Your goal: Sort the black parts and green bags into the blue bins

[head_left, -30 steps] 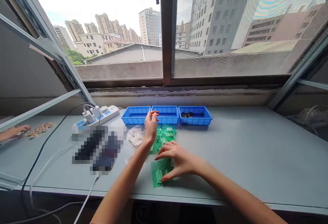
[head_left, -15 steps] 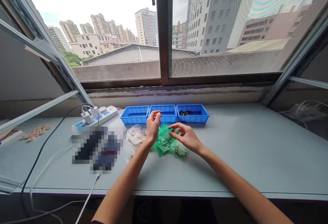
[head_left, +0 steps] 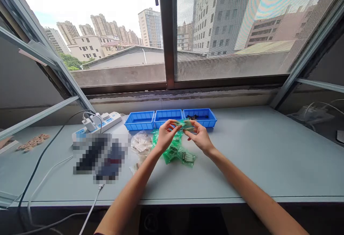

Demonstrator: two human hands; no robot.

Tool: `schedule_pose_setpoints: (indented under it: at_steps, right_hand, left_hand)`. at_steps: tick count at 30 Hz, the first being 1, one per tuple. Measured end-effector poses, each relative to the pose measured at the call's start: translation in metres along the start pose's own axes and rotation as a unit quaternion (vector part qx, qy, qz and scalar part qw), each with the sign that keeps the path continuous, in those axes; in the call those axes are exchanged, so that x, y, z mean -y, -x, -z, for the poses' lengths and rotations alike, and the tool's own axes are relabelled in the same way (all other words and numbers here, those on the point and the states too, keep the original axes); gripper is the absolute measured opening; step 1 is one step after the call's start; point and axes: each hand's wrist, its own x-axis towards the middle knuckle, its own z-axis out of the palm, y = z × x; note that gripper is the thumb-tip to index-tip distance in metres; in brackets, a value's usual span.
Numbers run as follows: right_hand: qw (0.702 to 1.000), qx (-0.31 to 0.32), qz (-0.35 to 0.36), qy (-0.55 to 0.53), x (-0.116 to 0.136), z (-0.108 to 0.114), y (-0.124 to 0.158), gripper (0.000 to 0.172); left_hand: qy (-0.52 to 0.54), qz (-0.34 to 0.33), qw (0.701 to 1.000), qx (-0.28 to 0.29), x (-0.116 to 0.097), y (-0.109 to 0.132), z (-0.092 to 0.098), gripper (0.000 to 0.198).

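My left hand [head_left: 164,137] and my right hand [head_left: 198,136] are raised together over the grey table, both pinching a small green plastic bag [head_left: 185,125] between fingertips. Below them lies a heap of similar green bags [head_left: 174,150] holding small metal parts. A clear plastic bag [head_left: 141,143] lies just left of the heap. Behind my hands stand three blue trays in a row: the left tray [head_left: 139,120], the middle tray [head_left: 167,114] and the right tray [head_left: 204,118], which holds small dark parts [head_left: 195,116].
A white power strip [head_left: 96,124] with plugged chargers and trailing cables sits at the left, near a blurred patch [head_left: 99,158]. Small tan pieces [head_left: 30,142] lie at the far left. The window sill [head_left: 177,98] runs behind the trays. White cables [head_left: 314,111] lie far right.
My right hand left the bag lying near the table's front edge, moved to the heap, and rose with a green bag. My left hand came over and now pinches it too.
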Motion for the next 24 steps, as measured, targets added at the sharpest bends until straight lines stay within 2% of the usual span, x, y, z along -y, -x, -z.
schedule_pose_setpoints:
  at_steps: [3,6,11,14,19,24]
  right_hand:
    - [0.999,-0.032,0.026,0.024,0.001,0.001,0.001,0.039]
    - [0.996,-0.058,0.049,0.034,0.003,0.004,0.0,0.043]
    - [0.997,-0.032,0.052,0.035,0.002,0.004,-0.002,0.054]
    - [0.994,-0.034,0.077,0.067,0.002,0.005,-0.001,0.041]
    - [0.965,-0.067,0.201,0.152,0.008,0.01,0.002,0.021]
    - [0.933,-0.066,0.284,0.209,0.008,0.014,0.005,0.018]
  left_hand:
    - [-0.015,-0.004,1.0,-0.006,-0.005,0.001,0.0,0.039]
    - [-0.005,0.0,1.0,-0.016,-0.005,0.001,0.0,0.039]
    - [0.049,0.02,0.998,-0.015,0.0,0.001,-0.002,0.04]
    - [0.055,0.028,0.998,-0.012,0.001,0.001,-0.002,0.035]
    - [-0.012,-0.016,0.999,-0.025,-0.001,0.002,-0.002,0.01]
    - [-0.049,-0.058,0.996,-0.036,-0.001,0.002,0.0,0.02]
